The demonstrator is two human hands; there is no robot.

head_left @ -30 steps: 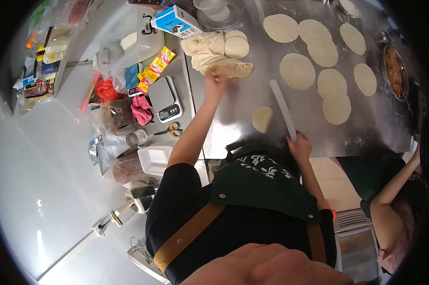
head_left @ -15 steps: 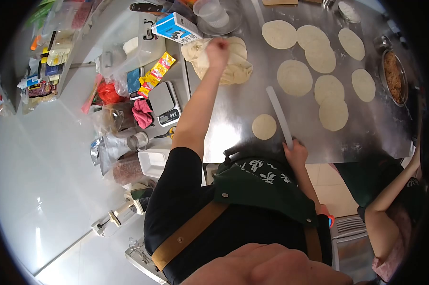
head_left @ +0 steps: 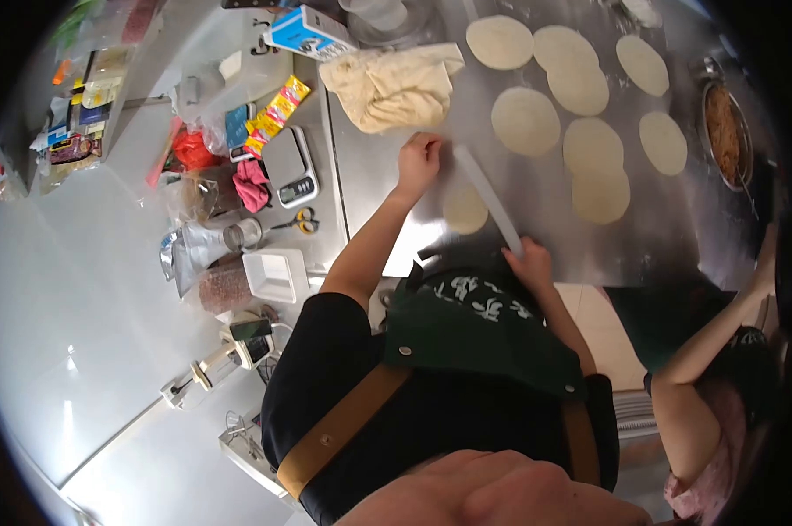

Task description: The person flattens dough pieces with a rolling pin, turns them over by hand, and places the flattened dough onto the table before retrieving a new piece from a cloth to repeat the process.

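Note:
My left hand (head_left: 420,165) is above the metal table, its fingers curled together; anything inside them is hidden. Just beyond it lies a crumpled cream-coloured heap (head_left: 391,92), cloth or dough. My right hand (head_left: 531,263) grips the near end of a white rolling pin (head_left: 490,202), which slants across the table edge area. Between the pin and my left hand is a small flat dough round (head_left: 465,210), partly covered by the pin.
Several larger dough rounds (head_left: 525,121) lie to the right, near a metal dish of brown filling (head_left: 725,136). At the left are a scale (head_left: 291,167), scissors (head_left: 305,221), a milk carton (head_left: 311,33) and a white tray (head_left: 276,275). Another person's arm (head_left: 707,337) is at lower right.
My left hand has left the cream-coloured heap and moved down towards me. The heap's shape has changed, with a corner now spread to the right. The view has shifted slightly.

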